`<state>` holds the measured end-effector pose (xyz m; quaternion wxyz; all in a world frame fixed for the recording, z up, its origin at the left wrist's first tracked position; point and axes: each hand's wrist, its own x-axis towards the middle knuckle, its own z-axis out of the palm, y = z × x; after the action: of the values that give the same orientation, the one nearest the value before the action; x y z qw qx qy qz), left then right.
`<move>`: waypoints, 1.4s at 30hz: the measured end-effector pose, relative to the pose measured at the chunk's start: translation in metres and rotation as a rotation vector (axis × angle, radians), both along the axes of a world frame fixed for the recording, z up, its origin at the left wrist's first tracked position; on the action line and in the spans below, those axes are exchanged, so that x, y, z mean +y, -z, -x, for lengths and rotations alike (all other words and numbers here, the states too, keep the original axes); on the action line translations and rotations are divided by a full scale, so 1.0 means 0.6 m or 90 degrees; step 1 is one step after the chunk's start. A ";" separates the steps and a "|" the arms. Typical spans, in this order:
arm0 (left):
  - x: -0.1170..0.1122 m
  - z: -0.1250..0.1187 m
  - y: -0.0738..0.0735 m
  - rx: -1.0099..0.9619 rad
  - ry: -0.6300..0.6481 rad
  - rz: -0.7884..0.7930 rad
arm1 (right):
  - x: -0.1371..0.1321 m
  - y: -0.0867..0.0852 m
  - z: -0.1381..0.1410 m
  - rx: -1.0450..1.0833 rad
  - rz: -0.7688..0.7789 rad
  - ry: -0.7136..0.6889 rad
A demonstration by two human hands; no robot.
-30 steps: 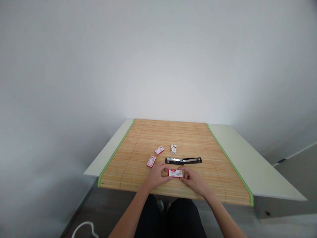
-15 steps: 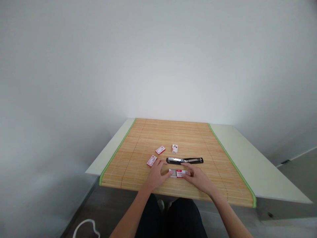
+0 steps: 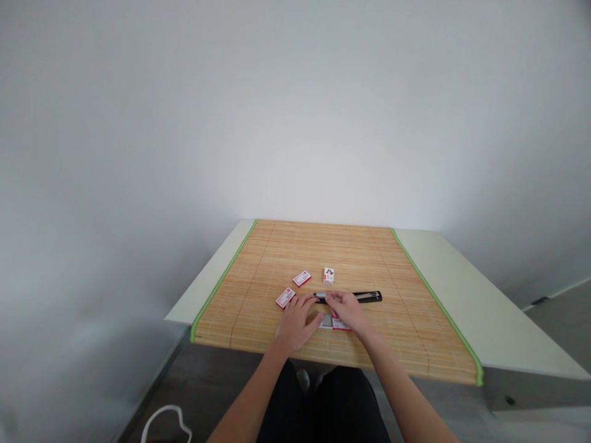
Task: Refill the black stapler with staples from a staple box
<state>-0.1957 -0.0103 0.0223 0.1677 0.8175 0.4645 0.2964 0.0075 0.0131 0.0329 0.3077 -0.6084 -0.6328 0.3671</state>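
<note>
"What's in the open box?"
"The slid-apart staple box [image 3: 341, 324] lies near the front edge of the bamboo mat [image 3: 323, 246], partly under the right hand [image 3: 329, 299]. Its tray [image 3: 327, 321] shows grey inside, too small to make out."
"And the other containers?"
"Two red-and-white boxes [image 3: 285, 298] lie left of the stapler [image 3: 369, 297], and a small white box [image 3: 329, 275] sits behind it. All look closed, contents hidden."
"The hands?"
"The left hand [image 3: 315, 307] is loosely spread, thumb beside the tray, fingertips near the stapler's left end. The right is narrowed over the opened stapler; I can't tell whether it grips anything."
"Room to move?"
"Tight between stapler and tray. Wide stretches of mat run right and back, with the white desk [image 3: 462, 289] showing past its green edges."
</note>
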 end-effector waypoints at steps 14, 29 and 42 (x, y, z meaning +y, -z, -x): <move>-0.018 0.003 -0.009 -0.034 0.037 0.001 | -0.003 -0.067 0.015 -0.043 -0.115 -0.016; -0.007 0.005 0.005 -0.046 0.038 0.018 | -0.057 -0.043 0.006 -0.266 -0.060 -0.163; 0.004 0.015 0.009 -0.053 0.077 0.042 | -0.083 -0.005 -0.135 -0.164 0.003 -0.117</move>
<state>-0.2046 -0.0077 0.0171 0.2316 0.8249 0.4166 0.3040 0.0883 -0.0369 0.0359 0.1876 -0.5906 -0.7192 0.3144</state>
